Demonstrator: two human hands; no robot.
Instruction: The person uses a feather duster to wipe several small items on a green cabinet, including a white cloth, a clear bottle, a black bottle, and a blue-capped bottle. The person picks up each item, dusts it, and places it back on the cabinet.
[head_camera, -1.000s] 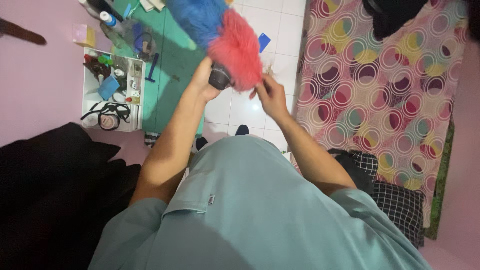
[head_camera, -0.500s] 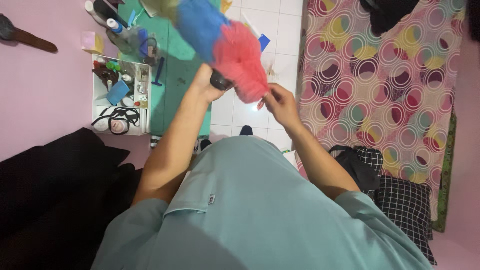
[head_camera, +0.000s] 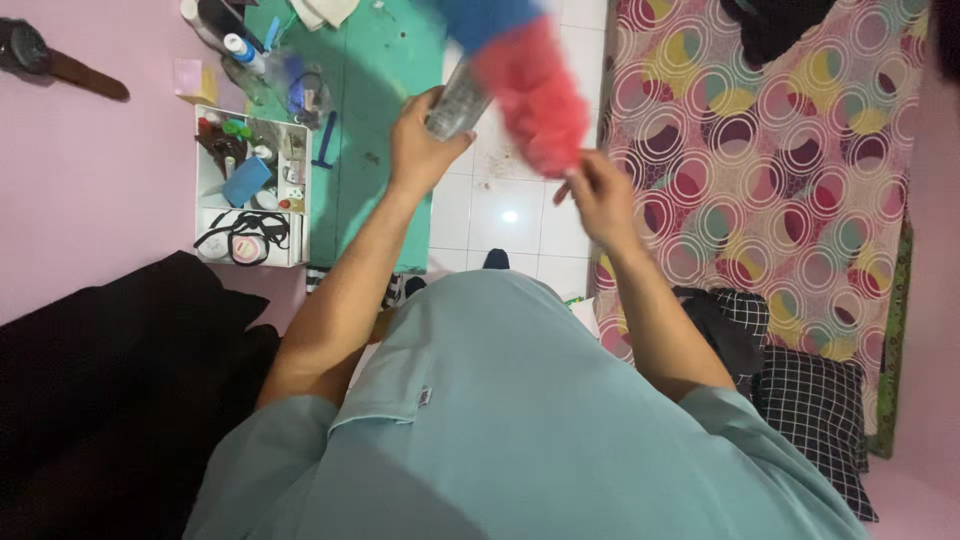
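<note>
My left hand is closed around the silvery handle of a fluffy duster with a red tuft and a blue tuft above it, held up over the white tiled floor. My right hand pinches at the lower edge of the red tuft with its fingertips. The duster is blurred by motion. My light blue shirt fills the lower part of the view.
A white shelf unit crammed with small bottles and cables stands by the pink wall. A green mat lies on the floor, a circle-patterned mattress on the right, checked pillows and a dark cloth heap.
Both hands and the duster have risen and shifted slightly; the view has tilted, showing more of the shelf and mat. My right hand stays at the red tuft.
</note>
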